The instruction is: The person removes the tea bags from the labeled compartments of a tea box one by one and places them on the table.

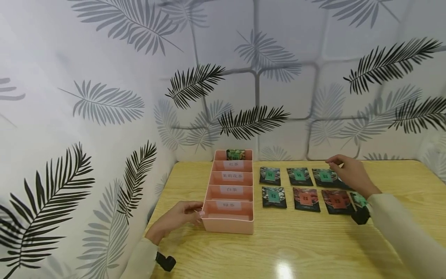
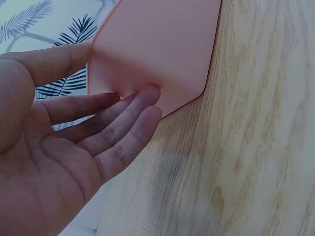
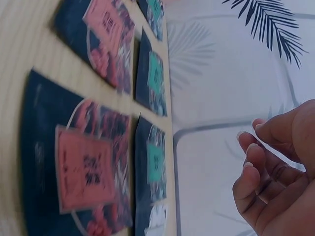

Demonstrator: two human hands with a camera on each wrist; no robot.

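A pink divided box has several compartments with labelled dividers. One green tea packet stands in its farthest compartment. At the box's near left corner is my left hand; in the left wrist view its fingers are slightly bent against the pink side wall. My right hand hovers over the right end of the back row of packets, fingers loosely bent, nothing seen between them. Beneath it, a dark packet with a green label shows. The right wrist view shows that hand apart from the packets.
Two rows of dark tea packets lie right of the box, including green-labelled and red-labelled ones. A green packet is partly hidden by the right wrist. The wooden table meets a leaf-patterned wall behind and at left.
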